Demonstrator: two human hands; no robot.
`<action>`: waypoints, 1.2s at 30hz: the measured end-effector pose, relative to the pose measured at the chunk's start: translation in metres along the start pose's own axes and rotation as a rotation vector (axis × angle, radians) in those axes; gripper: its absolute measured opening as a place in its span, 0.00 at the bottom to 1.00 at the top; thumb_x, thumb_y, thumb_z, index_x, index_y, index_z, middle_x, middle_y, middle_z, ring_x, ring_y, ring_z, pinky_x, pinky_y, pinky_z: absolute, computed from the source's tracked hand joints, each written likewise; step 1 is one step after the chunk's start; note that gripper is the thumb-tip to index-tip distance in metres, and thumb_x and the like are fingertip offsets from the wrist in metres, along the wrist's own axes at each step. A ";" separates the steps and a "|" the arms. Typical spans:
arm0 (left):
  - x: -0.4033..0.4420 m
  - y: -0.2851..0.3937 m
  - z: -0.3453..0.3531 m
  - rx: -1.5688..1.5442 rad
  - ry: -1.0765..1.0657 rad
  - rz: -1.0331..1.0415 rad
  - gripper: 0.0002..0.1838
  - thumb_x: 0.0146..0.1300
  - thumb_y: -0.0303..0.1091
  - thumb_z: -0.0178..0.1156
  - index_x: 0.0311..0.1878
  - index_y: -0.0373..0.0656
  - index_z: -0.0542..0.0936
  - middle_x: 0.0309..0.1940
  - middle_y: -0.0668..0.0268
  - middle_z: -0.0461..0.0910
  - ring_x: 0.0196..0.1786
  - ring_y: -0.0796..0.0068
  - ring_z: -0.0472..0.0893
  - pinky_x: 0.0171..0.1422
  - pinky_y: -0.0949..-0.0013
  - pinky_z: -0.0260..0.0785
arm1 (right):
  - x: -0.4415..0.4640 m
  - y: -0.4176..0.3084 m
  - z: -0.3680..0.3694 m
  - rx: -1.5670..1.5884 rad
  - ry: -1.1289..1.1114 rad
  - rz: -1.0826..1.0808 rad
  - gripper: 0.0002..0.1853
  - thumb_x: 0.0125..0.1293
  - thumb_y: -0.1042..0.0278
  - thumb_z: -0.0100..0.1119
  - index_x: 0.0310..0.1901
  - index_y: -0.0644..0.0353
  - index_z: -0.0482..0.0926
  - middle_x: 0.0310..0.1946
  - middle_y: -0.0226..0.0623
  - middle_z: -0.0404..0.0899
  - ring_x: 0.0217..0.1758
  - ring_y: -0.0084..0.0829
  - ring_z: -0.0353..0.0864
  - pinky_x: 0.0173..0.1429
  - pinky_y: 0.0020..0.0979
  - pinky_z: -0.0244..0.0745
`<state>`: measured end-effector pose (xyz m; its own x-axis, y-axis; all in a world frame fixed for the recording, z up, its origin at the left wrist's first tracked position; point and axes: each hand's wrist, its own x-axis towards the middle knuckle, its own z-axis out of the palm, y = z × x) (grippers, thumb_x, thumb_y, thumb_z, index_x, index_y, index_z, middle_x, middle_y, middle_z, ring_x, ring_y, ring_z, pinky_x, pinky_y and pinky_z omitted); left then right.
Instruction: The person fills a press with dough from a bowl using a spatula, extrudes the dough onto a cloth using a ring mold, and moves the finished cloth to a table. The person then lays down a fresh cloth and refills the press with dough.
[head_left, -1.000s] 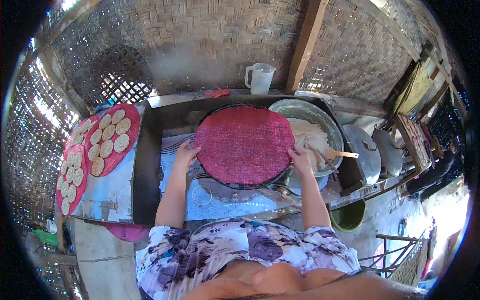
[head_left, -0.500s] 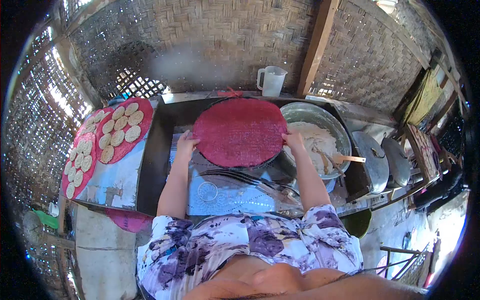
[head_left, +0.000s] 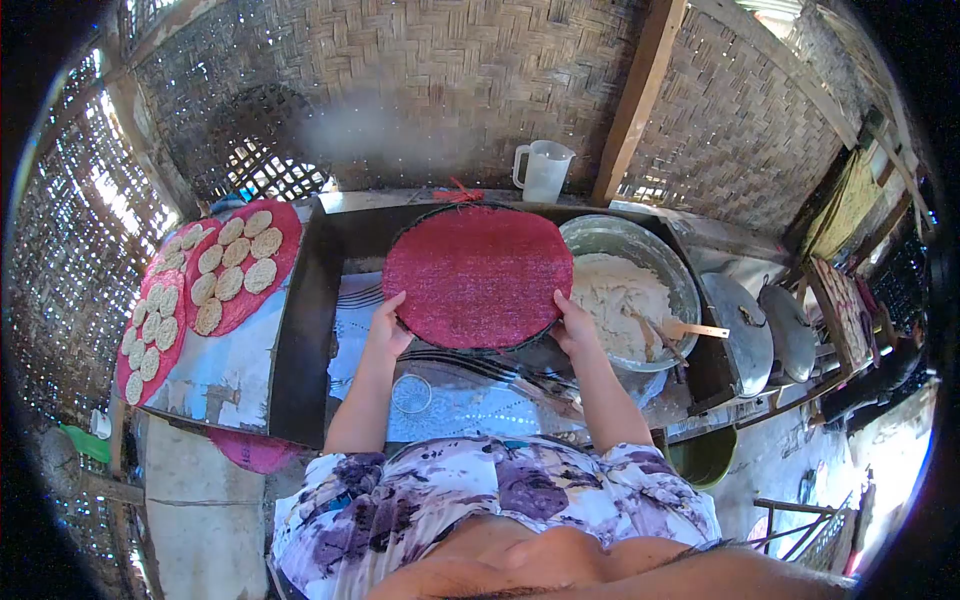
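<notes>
A round red woven mat (head_left: 478, 275) with a dark edge is held up over the middle of the work table. My left hand (head_left: 390, 328) grips its lower left edge, the thumb lying on top. On the lower right edge my right hand (head_left: 575, 326) has the same kind of hold. Most of the fingers are hidden beneath the mat. Just right of my right hand, a big metal basin (head_left: 683, 262) contains pale batter or dough (head_left: 625, 290). A wooden spatula (head_left: 695, 329) and a stick lean in it. Below the mat a small clear round dish (head_left: 411, 393) rests on the table.
At the left, red mats (head_left: 232, 318) carry several flat round pale cakes. A translucent pitcher (head_left: 546, 170) stands by the woven wall. Metal lids (head_left: 738, 325) lean at the right. Dark raised sides (head_left: 298, 340) border the table.
The red mat has come slightly down and toward me. Both hands have moved closer together, from its sides to its lower edge.
</notes>
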<state>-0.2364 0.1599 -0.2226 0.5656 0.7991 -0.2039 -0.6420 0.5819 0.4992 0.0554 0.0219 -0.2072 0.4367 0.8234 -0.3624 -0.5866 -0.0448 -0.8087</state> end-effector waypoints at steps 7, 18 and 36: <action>-0.007 0.002 -0.004 0.082 0.036 -0.012 0.23 0.54 0.31 0.57 0.55 0.39 0.69 0.53 0.59 0.73 0.56 0.61 0.71 0.62 0.55 0.61 | -0.013 0.021 -0.013 -0.010 -0.047 -0.006 0.15 0.65 0.69 0.48 0.53 0.58 0.68 0.48 0.33 0.75 0.45 0.28 0.75 0.43 0.31 0.72; -0.055 0.016 -0.038 0.022 0.022 -0.084 0.23 0.61 0.37 0.49 0.58 0.38 0.66 0.53 0.57 0.72 0.56 0.60 0.72 0.62 0.56 0.61 | -0.099 0.018 -0.025 -0.355 0.116 -0.119 0.30 0.63 0.58 0.55 0.63 0.59 0.57 0.48 0.37 0.69 0.41 0.30 0.72 0.44 0.32 0.72; -0.056 -0.091 -0.162 2.041 0.254 0.510 0.23 0.53 0.38 0.55 0.52 0.44 0.69 0.45 0.51 0.75 0.50 0.50 0.73 0.54 0.57 0.65 | -0.105 0.083 -0.171 -1.840 0.060 -0.263 0.47 0.38 0.53 0.72 0.60 0.59 0.58 0.51 0.50 0.68 0.54 0.50 0.68 0.58 0.44 0.62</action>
<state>-0.2935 0.0864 -0.3933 0.3883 0.8949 0.2199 0.7518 -0.4456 0.4860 0.0776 -0.1648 -0.3155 0.4271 0.8932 -0.1405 0.8584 -0.4494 -0.2474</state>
